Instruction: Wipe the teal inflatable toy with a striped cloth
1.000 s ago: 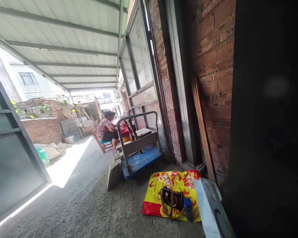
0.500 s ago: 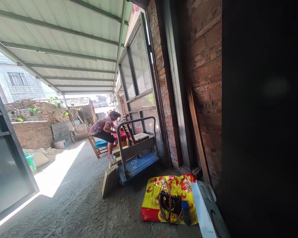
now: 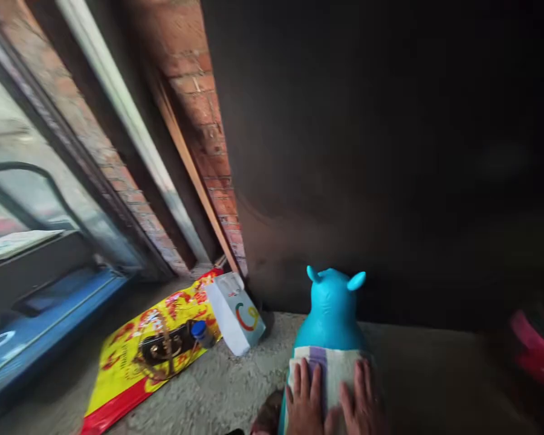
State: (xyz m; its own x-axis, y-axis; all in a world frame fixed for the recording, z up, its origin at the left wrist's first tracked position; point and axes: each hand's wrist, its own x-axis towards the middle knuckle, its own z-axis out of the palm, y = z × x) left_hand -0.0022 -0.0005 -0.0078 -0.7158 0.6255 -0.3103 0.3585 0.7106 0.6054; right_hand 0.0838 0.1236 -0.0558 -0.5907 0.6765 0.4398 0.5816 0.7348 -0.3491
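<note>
A turquoise inflatable animal toy with two small ears stands at the lower middle, facing the dark panel. Over its back lies a pale cloth with a purple stripe. My left hand rests flat on the cloth's left part, fingers spread. On its right part lies my right hand, also open, with the fingers stretched forward. Neither hand grips anything. The rear of the toy is out of view below.
Left of the toy stands a white box. Beside it, a yellow and red bag lies on the concrete floor, bearing a dark handbag and a blue-capped bottle. A blue cart is farther left. A dark panel rises ahead.
The view has swung right and down. Both my hands and the turquoise toy have come into view, while the seated person and the roof have left it.
</note>
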